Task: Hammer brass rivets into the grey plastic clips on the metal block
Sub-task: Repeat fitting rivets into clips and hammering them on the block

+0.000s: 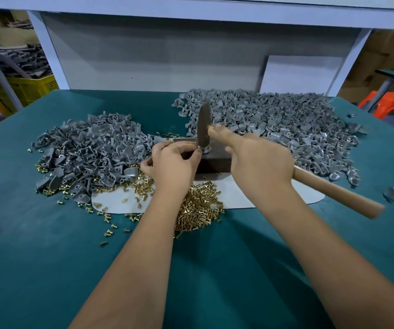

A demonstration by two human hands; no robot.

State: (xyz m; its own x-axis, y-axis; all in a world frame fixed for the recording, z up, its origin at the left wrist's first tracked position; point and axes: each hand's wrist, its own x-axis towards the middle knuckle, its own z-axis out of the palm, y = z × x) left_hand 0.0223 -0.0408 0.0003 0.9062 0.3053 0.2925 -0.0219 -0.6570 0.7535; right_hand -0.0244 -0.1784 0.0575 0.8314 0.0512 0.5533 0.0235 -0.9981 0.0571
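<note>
Mid-frame, left hand (pixel 174 162) pinches a clip (pixel 203 149) steady on the block (pixel 215 160); right hand (pixel 260 162) fingers clamp the hammer (pixel 204 129), striking.

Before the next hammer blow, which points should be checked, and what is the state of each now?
1. Right hand grips the wooden-handled hammer: ok.
2. Hammer head over the grey plastic clip on the dark metal block: ok.
3. Left hand steadies the clip: ok.
4. Left fingertips clear of the hammer face: not ok, they lie right beside it.
5. Brass rivet seated straight in the clip: cannot tell, hidden.
6. Loose brass rivets within reach: ok.
</note>
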